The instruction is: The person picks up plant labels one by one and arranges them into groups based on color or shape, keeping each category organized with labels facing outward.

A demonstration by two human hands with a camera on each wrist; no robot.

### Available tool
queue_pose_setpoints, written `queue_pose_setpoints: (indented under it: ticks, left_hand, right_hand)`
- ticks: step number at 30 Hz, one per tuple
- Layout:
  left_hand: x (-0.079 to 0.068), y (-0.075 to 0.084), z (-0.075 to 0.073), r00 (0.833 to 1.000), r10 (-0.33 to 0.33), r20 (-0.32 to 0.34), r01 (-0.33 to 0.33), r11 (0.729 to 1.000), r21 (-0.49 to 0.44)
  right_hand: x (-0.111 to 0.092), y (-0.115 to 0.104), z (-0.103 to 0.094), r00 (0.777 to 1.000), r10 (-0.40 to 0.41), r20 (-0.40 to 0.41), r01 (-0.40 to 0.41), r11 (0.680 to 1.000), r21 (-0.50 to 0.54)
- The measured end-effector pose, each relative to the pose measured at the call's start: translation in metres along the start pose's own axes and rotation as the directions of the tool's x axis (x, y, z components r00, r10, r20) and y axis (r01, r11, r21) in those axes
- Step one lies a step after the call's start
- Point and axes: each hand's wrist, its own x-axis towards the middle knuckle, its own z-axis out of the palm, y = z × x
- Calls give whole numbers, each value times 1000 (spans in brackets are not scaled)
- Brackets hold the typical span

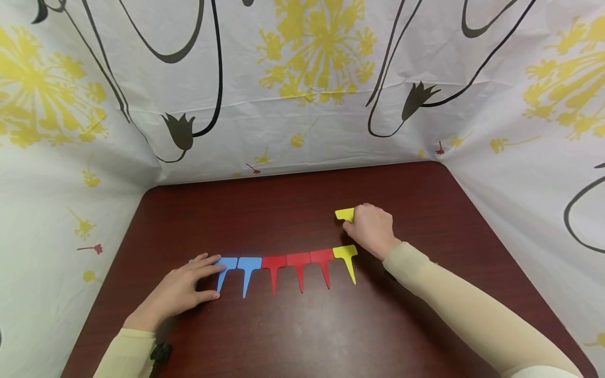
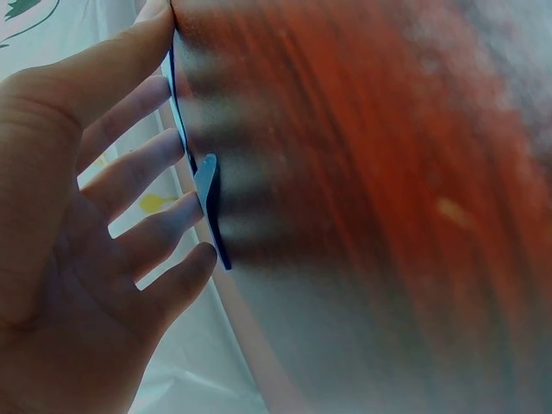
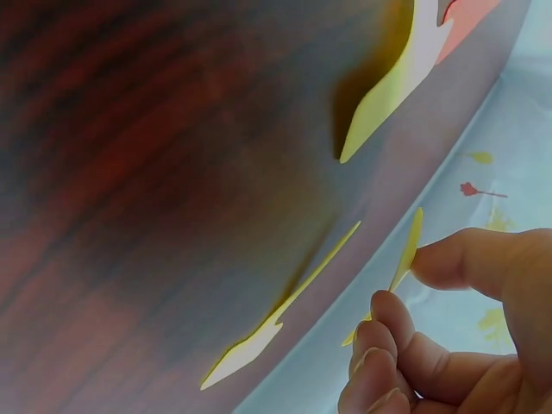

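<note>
T-shaped plastic plant labels lie side by side on the dark red table: blue labels [image 1: 249, 263], red labels [image 1: 299, 259] and a yellow label [image 1: 346, 252] at the right end. My left hand [image 1: 186, 283] rests over the blue end, fingers spread and partly covering it. In the left wrist view the fingertips [image 2: 194, 207] touch the blue edge. Behind the row's right end, my right hand [image 1: 373, 228] pinches a yellow label [image 3: 408, 250] between thumb and fingers. Another yellow label [image 3: 246, 352] lies on the table near it in the right wrist view.
The table [image 1: 283, 336] has rounded far corners. A white cloth [image 1: 293, 68] with yellow flowers and dark stems hangs behind it and along both sides. A dark wrist strap [image 1: 161, 353] shows below the left sleeve.
</note>
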Motion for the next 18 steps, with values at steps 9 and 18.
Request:
queue_pose_setpoints:
  ticks: [9, 18]
  left_hand:
    - [-1, -2, 0, 1000, 10, -4, -10, 1000, 3]
    - [0, -1, -2, 1000, 0, 12, 0, 1000, 4]
  right_hand:
    - [-22, 14, -7, 1000, 4, -1, -4, 1000, -11]
    - [-40, 26, -7, 998, -32, -50, 32, 999, -9]
